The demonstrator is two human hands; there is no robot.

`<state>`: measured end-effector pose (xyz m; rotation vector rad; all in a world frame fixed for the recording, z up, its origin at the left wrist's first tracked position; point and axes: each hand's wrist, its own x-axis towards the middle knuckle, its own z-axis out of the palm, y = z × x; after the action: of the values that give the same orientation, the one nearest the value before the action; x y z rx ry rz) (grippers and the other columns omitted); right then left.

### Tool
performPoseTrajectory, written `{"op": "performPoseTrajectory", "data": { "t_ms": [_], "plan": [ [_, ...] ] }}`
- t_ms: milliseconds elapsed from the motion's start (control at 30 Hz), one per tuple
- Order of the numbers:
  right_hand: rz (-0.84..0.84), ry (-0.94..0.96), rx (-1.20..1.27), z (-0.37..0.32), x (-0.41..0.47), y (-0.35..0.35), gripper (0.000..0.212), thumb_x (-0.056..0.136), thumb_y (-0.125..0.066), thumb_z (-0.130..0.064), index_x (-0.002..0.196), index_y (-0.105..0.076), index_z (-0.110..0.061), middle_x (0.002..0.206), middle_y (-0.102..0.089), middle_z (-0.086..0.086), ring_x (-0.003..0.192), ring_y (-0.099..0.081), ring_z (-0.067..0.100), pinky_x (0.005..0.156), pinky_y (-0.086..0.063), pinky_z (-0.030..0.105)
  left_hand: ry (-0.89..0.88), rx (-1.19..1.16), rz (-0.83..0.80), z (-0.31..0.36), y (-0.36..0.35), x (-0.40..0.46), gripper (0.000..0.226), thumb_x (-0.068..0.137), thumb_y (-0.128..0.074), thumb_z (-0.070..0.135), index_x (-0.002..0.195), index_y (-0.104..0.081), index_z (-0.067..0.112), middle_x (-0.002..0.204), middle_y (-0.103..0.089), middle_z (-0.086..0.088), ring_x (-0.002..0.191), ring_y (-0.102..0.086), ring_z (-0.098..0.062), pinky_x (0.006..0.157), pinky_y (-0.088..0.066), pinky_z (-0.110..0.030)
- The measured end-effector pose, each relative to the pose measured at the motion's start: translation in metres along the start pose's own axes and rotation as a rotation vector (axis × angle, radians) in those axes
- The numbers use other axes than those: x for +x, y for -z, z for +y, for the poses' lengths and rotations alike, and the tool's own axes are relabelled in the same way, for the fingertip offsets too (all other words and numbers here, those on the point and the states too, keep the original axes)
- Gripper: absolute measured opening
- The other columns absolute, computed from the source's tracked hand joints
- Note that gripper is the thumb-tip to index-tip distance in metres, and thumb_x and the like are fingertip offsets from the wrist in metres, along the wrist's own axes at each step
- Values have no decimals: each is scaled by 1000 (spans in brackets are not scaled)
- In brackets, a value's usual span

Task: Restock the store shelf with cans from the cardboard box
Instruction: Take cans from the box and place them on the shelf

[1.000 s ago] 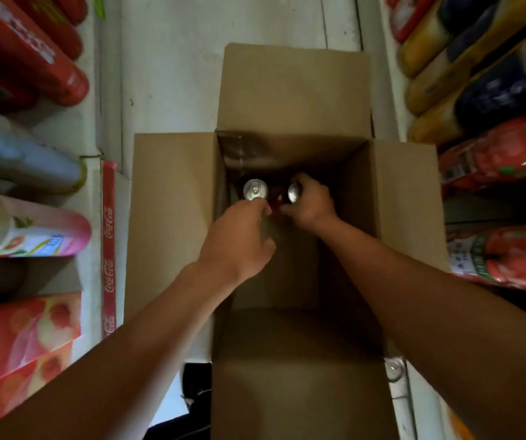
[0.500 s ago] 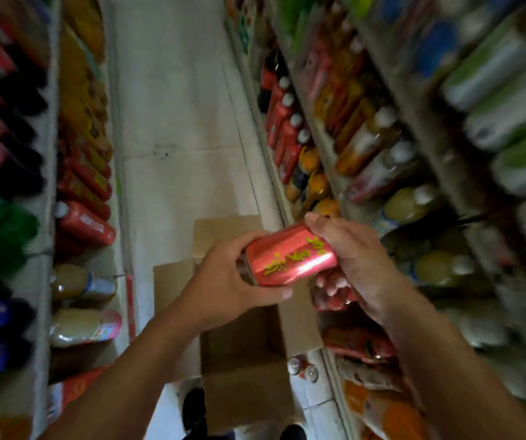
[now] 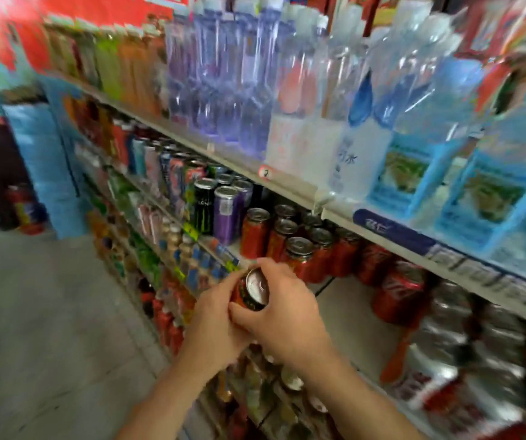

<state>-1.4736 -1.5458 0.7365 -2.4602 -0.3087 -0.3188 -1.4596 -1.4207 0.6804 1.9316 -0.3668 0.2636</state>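
Observation:
I hold a red can (image 3: 253,292) with a silver top between both hands, tilted so its top faces me. My left hand (image 3: 212,322) wraps its left side and my right hand (image 3: 287,315) covers its right side and bottom. The can is just in front of the middle shelf (image 3: 347,309), close to a group of matching red cans (image 3: 298,257) standing upright there. Whether my right hand hides a second can, I cannot tell. The cardboard box is out of view.
Tall black and purple cans (image 3: 215,208) stand left of the red group, red cola cans (image 3: 396,290) to the right. Water bottles (image 3: 303,90) fill the shelf above. Lower shelves hold small bottles (image 3: 188,255). The grey aisle floor (image 3: 33,312) lies to the left.
My hands rose from inside the box with the red can, and my view swung up from the floor to the shelf. The can turned from lying sideways to top-towards-me.

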Motion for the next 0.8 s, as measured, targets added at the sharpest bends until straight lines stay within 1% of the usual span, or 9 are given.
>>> {"op": "performPoseTrajectory", "data": {
  "t_ms": [133, 267, 367, 467, 567, 600, 700, 733, 800],
  "plan": [
    [-68, 6, 9, 17, 26, 24, 85, 66, -81, -49, 138, -36, -40, 129, -51, -8, 115, -56, 13, 97, -49, 33, 67, -113, 163, -8, -5, 42, 61, 58, -83, 38, 115, -64, 35, 104, -73, 10, 100, -68, -9, 87, -55, -34],
    [72, -108, -175, 45, 45, 34, 66, 76, -70, -51, 135, -46, -33, 133, -47, -1, 115, -59, 25, 88, -54, 39, 87, -34, 233, -17, -8, 82, 70, 54, -94, 29, 116, -60, 28, 105, -69, 12, 99, -65, -6, 85, -52, -22],
    [107, -233, -259, 61, 57, 21, 72, 73, -69, -54, 135, -44, -27, 141, -39, 4, 121, -54, 33, 87, -55, 45, 131, -46, 208, -24, -20, 102, 71, 56, -94, 30, 115, -54, 32, 107, -65, 15, 100, -62, -3, 87, -50, -24],
    [124, -276, -267, 71, 65, 5, 66, 76, -70, -53, 129, -46, -22, 144, -33, 5, 118, -56, 33, 83, -54, 43, 150, -79, 181, -35, -30, 112, 69, 58, -94, 19, 113, -53, 25, 101, -63, 18, 90, -58, 14, 82, -50, -10],
    [168, -291, -267, 82, 72, -5, 63, 80, -71, -50, 130, -46, -22, 146, -32, 5, 116, -58, 31, 83, -53, 42, 140, -89, 176, -44, -36, 120, 68, 58, -93, 16, 115, -56, 18, 100, -64, 15, 90, -60, 9, 76, -46, -3],
    [180, -278, -267, 86, 74, -8, 63, 79, -72, -48, 130, -45, -22, 146, -33, 5, 115, -58, 32, 83, -54, 43, 142, -107, 169, -47, -38, 121, 70, 57, -94, 17, 116, -57, 17, 103, -66, 12, 94, -63, 1, 80, -49, -9],
    [244, -213, -212, 94, 78, -14, 62, 74, -75, -44, 126, -50, -23, 141, -39, 7, 118, -55, 35, 86, -56, 47, 151, -159, 173, -57, -40, 125, 77, 51, -93, 31, 119, -57, 22, 112, -69, 4, 105, -66, -12, 94, -54, -38],
    [263, -204, -179, 96, 78, -15, 62, 72, -78, -42, 124, -53, -21, 140, -42, 8, 120, -55, 35, 89, -55, 47, 148, -169, 171, -59, -41, 126, 78, 49, -93, 36, 118, -57, 26, 114, -68, 3, 107, -66, -14, 95, -53, -44],
    [274, -207, -130, 99, 78, -14, 62, 68, -82, -38, 121, -57, -19, 137, -46, 8, 121, -54, 32, 94, -53, 45, 147, -171, 158, -60, -41, 126, 73, 51, -92, 37, 115, -55, 36, 117, -67, 4, 110, -64, -13, 97, -52, -44]
  ]
}}
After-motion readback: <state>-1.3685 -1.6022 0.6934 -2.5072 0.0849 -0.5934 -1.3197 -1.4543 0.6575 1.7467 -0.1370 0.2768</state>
